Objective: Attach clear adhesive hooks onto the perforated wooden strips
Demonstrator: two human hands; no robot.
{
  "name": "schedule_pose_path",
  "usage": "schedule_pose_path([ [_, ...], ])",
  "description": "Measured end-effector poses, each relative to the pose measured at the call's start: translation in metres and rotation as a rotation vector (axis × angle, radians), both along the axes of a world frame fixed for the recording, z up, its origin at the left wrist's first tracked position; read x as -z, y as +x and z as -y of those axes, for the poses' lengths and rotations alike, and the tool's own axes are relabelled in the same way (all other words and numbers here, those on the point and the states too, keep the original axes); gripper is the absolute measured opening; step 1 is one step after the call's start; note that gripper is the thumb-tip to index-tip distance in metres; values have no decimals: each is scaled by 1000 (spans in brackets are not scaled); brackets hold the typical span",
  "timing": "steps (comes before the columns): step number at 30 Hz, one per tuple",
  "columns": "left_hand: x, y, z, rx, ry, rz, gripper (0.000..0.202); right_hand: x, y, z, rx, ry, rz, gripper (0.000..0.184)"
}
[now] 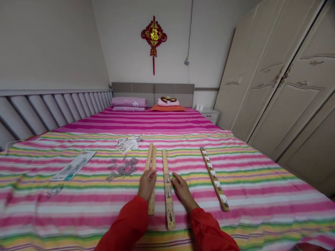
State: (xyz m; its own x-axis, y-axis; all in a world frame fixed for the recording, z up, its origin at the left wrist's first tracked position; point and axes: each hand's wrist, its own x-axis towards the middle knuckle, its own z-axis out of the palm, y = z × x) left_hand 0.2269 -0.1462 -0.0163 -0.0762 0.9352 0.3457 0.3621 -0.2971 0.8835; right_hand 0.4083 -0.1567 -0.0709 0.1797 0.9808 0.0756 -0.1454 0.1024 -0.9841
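From where I stand, the person's work centres on a narrow, pale wooden strip with small holes along it (165, 162), lying flat on the pink, green, yellow and white striped bedspread (261, 202), directly between the two bare hands. I take the step in hand to be fitting small silvery metal hooks (169, 194) along it: three sit on its nearer half, while the far half shows only holes. The left hand (146, 184) is over two more pale wooden strips with holes (151, 205), thumb and fingers loosely curled in; I cannot tell whether anything small is pinched there. The right hand (181, 190) has thumb and forefinger parted, nothing visible between them, their tips close by the farthest hook; whether they touch the strip I cannot make out. The next move, I'd judge, calls for one hand to steady the wood while the other lines a piece up with the holes. The strip's long axis runs from the person towards the grey padded headboard (172, 91), far end leaning slightly left, near end pointing back between the red sleeves (131, 219). Off to the right, a brown wooden strip bearing white hooks (213, 173) slants the same way, more steeply tilted.
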Motion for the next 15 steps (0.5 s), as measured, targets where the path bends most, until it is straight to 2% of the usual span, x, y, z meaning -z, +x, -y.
schedule_pose_path([
  [3,-5,-47,-7,-218,50,-79,19,2,-2,-1,18,-3,-27,40],
  [6,-3,-91,-16,-330,76,-280,19,2,-3,-1,18,-9,-36,38],
  [8,3,-111,-21,-364,102,-367,22,2,-2,-1,13,-7,-37,38],
  [11,11,-123,-25,-375,138,-444,24,4,-2,-1,6,-5,-23,38],
  [15,13,-125,-25,-346,170,-447,20,7,0,-2,-1,5,8,38],
])
